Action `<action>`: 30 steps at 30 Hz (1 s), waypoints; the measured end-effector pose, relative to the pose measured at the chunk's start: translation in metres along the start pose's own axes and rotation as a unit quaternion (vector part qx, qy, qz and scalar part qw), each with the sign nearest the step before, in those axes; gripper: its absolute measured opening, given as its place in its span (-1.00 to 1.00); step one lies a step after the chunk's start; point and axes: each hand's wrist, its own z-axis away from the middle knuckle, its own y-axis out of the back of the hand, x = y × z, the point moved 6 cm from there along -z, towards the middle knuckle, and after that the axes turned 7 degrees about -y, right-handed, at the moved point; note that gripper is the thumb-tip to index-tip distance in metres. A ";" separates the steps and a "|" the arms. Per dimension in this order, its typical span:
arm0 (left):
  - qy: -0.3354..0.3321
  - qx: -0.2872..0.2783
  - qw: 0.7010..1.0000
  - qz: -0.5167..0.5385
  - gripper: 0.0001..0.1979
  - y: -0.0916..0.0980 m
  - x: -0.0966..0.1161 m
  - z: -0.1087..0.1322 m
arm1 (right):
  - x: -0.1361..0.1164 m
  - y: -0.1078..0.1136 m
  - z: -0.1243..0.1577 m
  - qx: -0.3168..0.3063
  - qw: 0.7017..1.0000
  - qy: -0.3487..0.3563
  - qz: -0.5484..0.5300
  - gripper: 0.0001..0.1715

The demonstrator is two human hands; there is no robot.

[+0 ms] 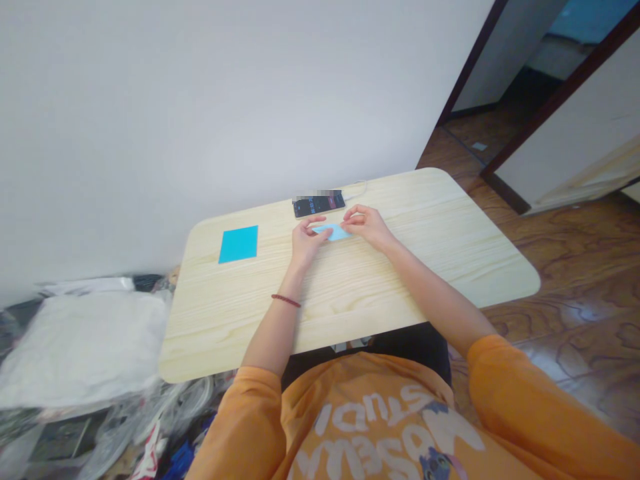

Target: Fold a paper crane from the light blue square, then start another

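Note:
A small piece of folded light-blue paper (336,232) lies between my two hands, over the middle of the table. My left hand (306,241) holds its left end, the thumb on top and the fingers curled behind. At the right end, my right hand (367,225) pinches the paper between thumb and fingertips. The exact folds are too small to make out. Off to the left lies a flat square of brighter blue paper (239,244), untouched. Just beyond my hands rests a phone (319,204) with its screen lit.
The pale wooden table (370,293) has rounded corners and stands against a white wall (225,100). A white cable (357,192) runs from the phone. White bags (90,340) and clutter crowd the floor at left. A doorway opens at the upper right.

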 end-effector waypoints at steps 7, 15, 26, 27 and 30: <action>-0.005 0.021 1.000 0.019 -0.60 0.000 0.003 0.000 | -0.012 -0.004 0.005 -0.001 0.994 0.105 0.043 -0.74; -0.025 0.018 0.999 0.017 -0.61 -0.004 0.000 0.002 | -0.007 -0.007 0.003 0.020 0.985 0.145 0.090 -0.72; -0.029 0.028 0.998 0.043 -0.60 -0.005 0.007 0.004 | -0.018 -0.007 0.011 0.040 0.967 0.209 0.139 -0.78; -0.038 0.029 0.998 0.047 -0.60 -0.005 0.008 0.004 | -0.018 -0.007 0.011 0.037 0.969 0.204 0.135 -0.77; -0.061 0.028 0.996 0.057 -0.60 -0.005 0.010 0.004 | -0.017 -0.008 0.010 0.033 0.972 0.194 0.131 -0.77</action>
